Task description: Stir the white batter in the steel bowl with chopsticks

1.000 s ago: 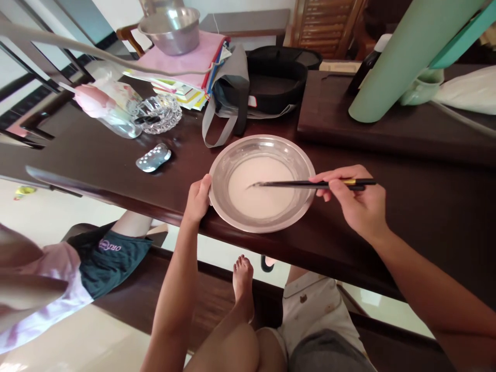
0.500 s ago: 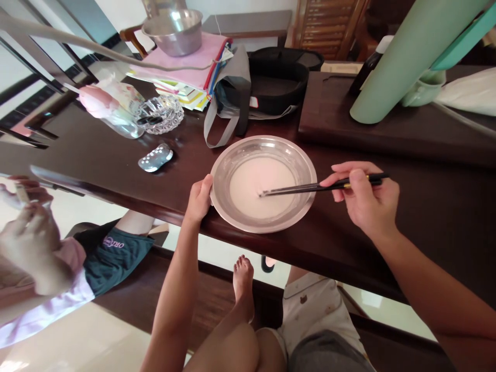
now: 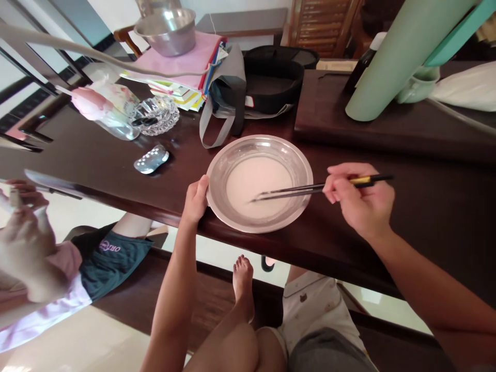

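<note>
Holding the left rim of a shallow metal basin, mid-frame, left hand has its thumb up on the lip, other fingers mostly hidden. Right hand, right of center, is clamped on black chopsticks, tips at the milky liquid, depth can't tell. Hands well apart, basin between.

Risks: basin sits close to the front edge of the table, so a tug from the left hand could tip it toward the lap and spill. Chopsticks cross the right rim; pressing down there might rock the basin if the left grip slackens. A quick flick of the tips could splash. Long reach past the rim may let the sticks cross or slip in the fingers.

Edges and room: tightest at the front, lower middle. Behind, gray bag strap hangs just off the upper-left rim, a snag if the basin slides back. Raised wooden platform limits the upper right. Dotted gray object lies left, apart from the basin. Best room for the right arm looks like the bare tabletop at frame right. Another person's hands, far left, well clear.
</note>
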`<state>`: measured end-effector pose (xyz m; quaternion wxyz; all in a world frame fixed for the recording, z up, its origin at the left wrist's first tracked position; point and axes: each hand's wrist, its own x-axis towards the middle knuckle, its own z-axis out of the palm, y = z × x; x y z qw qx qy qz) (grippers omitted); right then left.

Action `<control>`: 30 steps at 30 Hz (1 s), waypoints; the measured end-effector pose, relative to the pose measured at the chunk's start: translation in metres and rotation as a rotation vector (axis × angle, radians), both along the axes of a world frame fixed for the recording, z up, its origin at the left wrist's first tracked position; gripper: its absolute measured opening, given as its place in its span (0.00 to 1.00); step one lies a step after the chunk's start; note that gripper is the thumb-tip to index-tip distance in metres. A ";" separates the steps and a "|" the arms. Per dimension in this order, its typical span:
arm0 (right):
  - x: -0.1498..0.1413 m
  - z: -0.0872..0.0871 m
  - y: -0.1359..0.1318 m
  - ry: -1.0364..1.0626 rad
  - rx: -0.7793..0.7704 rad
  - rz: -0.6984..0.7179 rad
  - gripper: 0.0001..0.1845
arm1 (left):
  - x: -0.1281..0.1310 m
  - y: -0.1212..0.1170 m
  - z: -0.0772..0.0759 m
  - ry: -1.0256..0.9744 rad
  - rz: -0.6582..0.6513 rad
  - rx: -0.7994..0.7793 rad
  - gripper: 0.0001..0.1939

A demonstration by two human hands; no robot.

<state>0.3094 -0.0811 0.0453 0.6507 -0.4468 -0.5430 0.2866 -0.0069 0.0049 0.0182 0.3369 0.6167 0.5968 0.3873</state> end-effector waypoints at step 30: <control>-0.007 0.007 0.003 0.304 -0.179 0.120 0.11 | -0.002 0.001 -0.004 -0.004 -0.044 0.032 0.23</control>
